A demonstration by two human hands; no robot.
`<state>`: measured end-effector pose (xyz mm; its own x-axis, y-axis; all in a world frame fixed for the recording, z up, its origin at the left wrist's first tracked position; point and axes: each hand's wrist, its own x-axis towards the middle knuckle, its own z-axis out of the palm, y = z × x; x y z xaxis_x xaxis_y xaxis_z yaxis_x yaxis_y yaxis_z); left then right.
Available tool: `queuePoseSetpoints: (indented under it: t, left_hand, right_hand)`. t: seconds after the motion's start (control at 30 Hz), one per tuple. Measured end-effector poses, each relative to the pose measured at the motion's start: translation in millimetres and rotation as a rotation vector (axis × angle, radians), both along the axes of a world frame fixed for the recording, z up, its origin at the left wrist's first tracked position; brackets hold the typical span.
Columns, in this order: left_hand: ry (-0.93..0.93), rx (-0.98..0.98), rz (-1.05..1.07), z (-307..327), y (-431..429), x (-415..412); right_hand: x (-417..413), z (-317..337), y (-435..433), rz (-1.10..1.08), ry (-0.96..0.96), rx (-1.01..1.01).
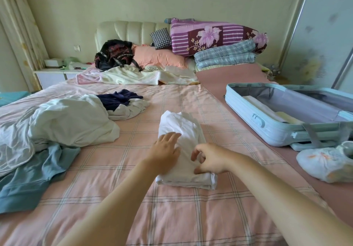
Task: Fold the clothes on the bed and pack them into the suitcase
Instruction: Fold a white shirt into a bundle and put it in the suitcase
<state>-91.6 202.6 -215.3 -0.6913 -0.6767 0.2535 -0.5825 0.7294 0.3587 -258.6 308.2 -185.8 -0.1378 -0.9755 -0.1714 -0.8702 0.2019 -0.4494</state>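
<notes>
The bed, covered in a pink plaid sheet, fills most of the view. An open pale-blue suitcase lies along its right side on a plain pink mat. The suitcase has a grey lining, and a flat white folded piece lies in it against the near wall. A cream folded piece sits beside that one, toward the hinge end.

On the left of the bed a loose white heap lies crumpled. Its lower edge lies over a spread blue garment. Behind the heap a dark navy garment rests on another rumpled white garment.

The folded white garment lies in the middle of the bed, well apart from the suitcase. It is a long narrow stack with layered edges showing at its near end and soft creases at its far end.

The left grip lies flat on the stack's left side with the fingers straight and pressing down. The right grip rests on the stack's near right part with the fingers curled and the thumb tip on the cloth. Whether it pinches a fold cannot be told.
</notes>
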Motion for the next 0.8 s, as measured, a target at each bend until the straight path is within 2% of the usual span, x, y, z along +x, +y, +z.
queuePoseSetpoints:
  t: [0.13, 0.2, 0.33, 0.5, 0.63, 0.73, 0.8]
  left_hand:
    - [-0.225, 0.04, -0.026, -17.0, -1.1, -0.7]
    - [-0.24, 0.002, -0.022, -14.9, -9.5, -1.5]
    - [-0.077, -0.053, 0.034, -8.0, -26.4, -6.3]
    - [0.001, -0.149, 0.038, -15.2, -38.9, -16.3]
    - [0.026, -0.226, 0.001, -27.8, -41.9, -22.0]
    - [0.034, -0.194, -0.058, -37.2, -39.1, -25.3]
    - [-0.083, -0.132, -0.09, -38.1, -38.3, -26.1]
  right_hand:
    - [-3.8, 0.5, -1.7, -0.023, -0.16, 0.12]
    - [-5.7, 3.7, -13.5, -0.122, -0.2, 0.026]
    - [-18.6, -0.1, -57.3, -0.432, -0.052, -0.336]
    - [-35.9, -16.3, -103.1, -0.506, 0.043, -0.22]
    - [-50.6, -7.4, -125.4, -0.613, 0.041, -0.363]
    - [-60.9, -4.7, -125.3, -0.665, 0.24, -0.398]
    - [-61.2, -15.5, -123.5, -0.601, 0.321, -0.26]
